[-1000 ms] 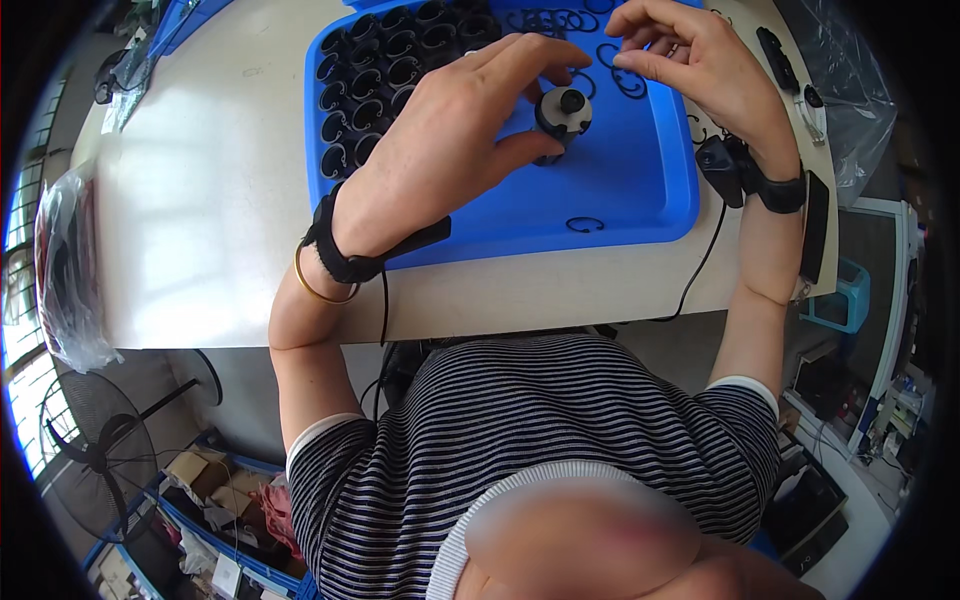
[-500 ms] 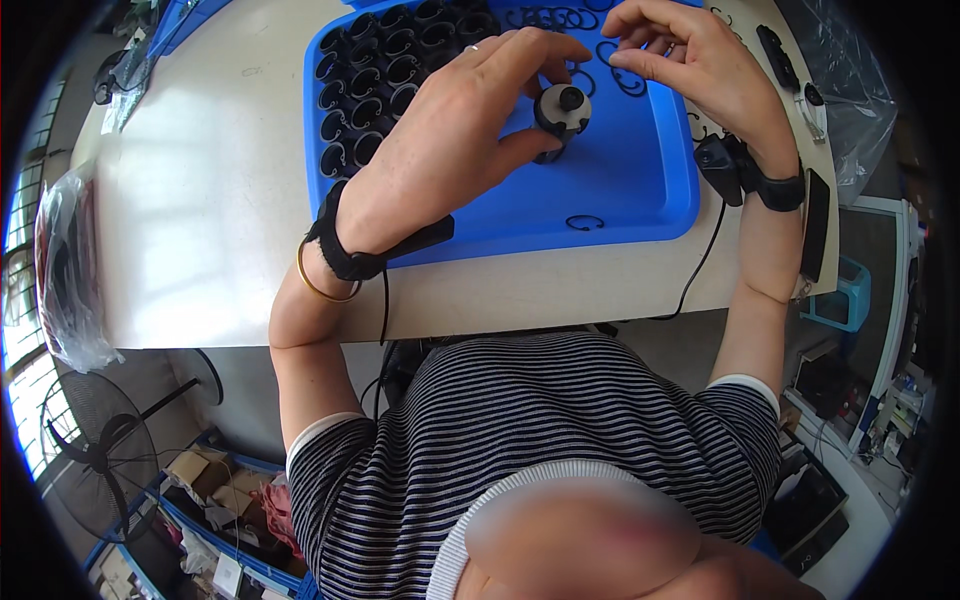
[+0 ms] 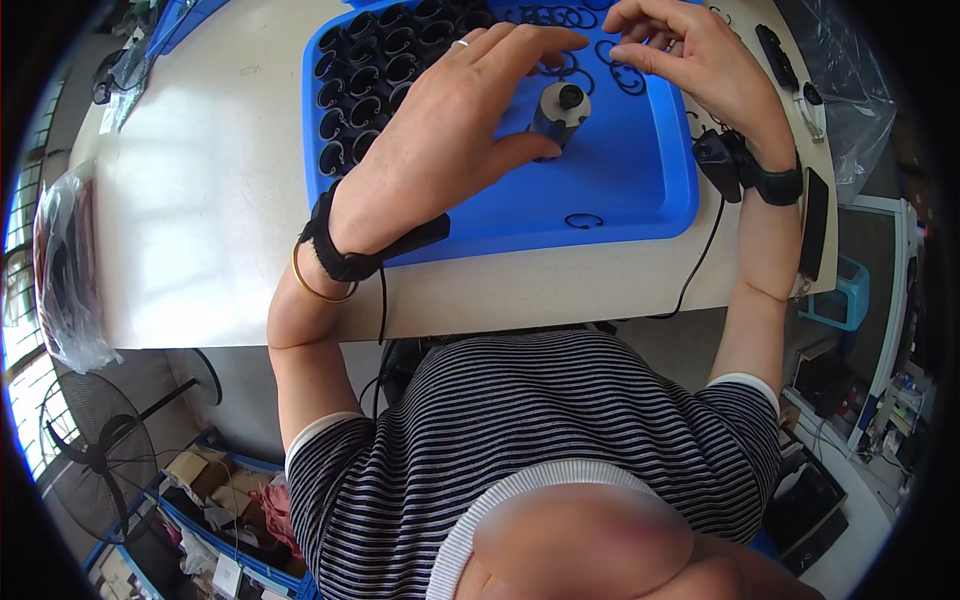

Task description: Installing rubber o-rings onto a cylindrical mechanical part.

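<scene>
A short grey cylinder with a black knob on top (image 3: 562, 104) stands in the blue tray (image 3: 540, 232). Around its left side is my left hand (image 3: 440, 135), fingers spread, the thumb by the cylinder's lower side and the other fingertips beyond it. I see nothing gripped there. Above the tray's far right part hovers my right hand (image 3: 705, 85), its fingers loosely curled and a gap between thumb and forefinger. Beneath its fingertips lie black open rings (image 3: 628, 80). Another black snap ring (image 3: 584, 221) rests near the tray's front edge.
Rows of black sleeves, some with rings inside (image 3: 366, 108), fill the tray's left side. More black rings (image 3: 560, 16) lie at the back. Black tools (image 3: 776, 55) sit on the table's right. Cables run from both wrist straps. A fan (image 3: 100, 455) stands at lower left.
My left hand has shifted slightly left and loosened from the cylinder. Black parts seen at the cylinder's upper rim no longer show there. My right hand has barely moved.
</scene>
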A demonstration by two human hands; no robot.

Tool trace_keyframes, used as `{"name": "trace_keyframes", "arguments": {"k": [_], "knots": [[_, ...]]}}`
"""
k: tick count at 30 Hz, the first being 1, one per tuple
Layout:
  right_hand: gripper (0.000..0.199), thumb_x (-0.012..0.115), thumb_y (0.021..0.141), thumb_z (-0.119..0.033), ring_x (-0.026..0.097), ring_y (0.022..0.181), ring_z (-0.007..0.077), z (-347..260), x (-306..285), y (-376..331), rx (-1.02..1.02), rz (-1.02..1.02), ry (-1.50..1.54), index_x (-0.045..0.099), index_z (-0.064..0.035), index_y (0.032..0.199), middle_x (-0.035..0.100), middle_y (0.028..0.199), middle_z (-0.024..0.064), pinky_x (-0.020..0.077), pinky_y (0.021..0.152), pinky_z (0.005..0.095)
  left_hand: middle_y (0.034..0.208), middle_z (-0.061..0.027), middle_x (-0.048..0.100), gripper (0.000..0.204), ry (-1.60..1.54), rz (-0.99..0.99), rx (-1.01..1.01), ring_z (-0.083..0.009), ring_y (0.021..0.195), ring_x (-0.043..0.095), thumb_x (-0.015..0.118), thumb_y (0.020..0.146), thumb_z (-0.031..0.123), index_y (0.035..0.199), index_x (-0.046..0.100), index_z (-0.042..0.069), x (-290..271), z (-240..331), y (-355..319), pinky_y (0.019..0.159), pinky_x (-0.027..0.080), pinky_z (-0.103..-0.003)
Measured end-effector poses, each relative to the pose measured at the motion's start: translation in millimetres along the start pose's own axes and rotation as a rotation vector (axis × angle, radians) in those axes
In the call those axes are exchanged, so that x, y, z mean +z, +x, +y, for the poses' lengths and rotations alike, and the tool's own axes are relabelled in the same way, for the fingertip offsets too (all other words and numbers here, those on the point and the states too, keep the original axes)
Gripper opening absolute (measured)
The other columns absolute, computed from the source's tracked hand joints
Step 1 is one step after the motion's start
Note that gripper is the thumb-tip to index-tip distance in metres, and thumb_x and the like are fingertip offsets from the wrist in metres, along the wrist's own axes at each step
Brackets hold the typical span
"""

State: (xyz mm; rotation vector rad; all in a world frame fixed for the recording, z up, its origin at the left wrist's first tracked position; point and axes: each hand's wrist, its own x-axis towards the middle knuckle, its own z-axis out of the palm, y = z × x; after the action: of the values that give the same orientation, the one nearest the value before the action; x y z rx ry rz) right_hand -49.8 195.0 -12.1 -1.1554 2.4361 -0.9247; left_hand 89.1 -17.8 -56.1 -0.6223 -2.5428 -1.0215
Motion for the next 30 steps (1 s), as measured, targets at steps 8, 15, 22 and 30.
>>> {"name": "trace_keyframes", "arguments": {"k": [8, 15, 22, 30], "knots": [[0.030, 0.079, 0.081, -0.016, 0.071, 0.082, 0.0225, 45, 2, 21, 0.057, 0.024, -0.205, 0.068, 0.0013, 0.103, 0.072, 0.089, 0.0128, 0.0543, 0.074, 0.0341, 0.115, -0.0143, 0.063, 0.064, -0.007, -0.031, -0.114, -0.0285, 0.102, 0.065, 0.084, 0.075, 0.007, 0.132, 0.056, 0.002, -29, 16, -2, 0.089, 0.054, -0.037], [0.033, 0.079, 0.075, -0.024, 0.068, 0.094, 0.0301, 74, 21, 33, 0.035, -0.183, -0.569, 0.069, -0.0032, 0.098, 0.070, 0.092, 0.0133, 0.0516, 0.078, 0.0398, 0.115, -0.0153, 0.064, 0.066, 0.039, -0.002, -0.074, -0.0275, 0.104, 0.065, 0.085, 0.074, 0.006, 0.133, 0.055, 0.001, -30, 21, 19, 0.090, 0.054, -0.035], [0.041, 0.083, 0.070, -0.015, 0.064, 0.095, 0.0296, 97, 40, 39, 0.023, -0.227, -0.675, 0.055, -0.0074, 0.099, 0.063, 0.088, 0.0077, 0.0456, 0.080, 0.0447, 0.115, -0.0085, 0.070, 0.059, 0.040, 0.055, -0.021, -0.0221, 0.106, 0.066, 0.085, 0.073, 0.009, 0.127, 0.064, 0.006, -29, 16, 2, 0.096, 0.050, -0.034], [0.032, 0.081, 0.073, -0.016, 0.061, 0.086, 0.0272, 82, 37, 28, -0.020, -0.157, -0.683, 0.054, -0.0069, 0.089, 0.060, 0.082, 0.0080, 0.0443, 0.075, 0.0420, 0.115, -0.0067, 0.070, 0.052, 0.051, 0.067, 0.009, -0.0219, 0.103, 0.067, 0.085, 0.074, 0.012, 0.122, 0.067, 0.005, -27, 10, -2, 0.095, 0.051, -0.034]]}}
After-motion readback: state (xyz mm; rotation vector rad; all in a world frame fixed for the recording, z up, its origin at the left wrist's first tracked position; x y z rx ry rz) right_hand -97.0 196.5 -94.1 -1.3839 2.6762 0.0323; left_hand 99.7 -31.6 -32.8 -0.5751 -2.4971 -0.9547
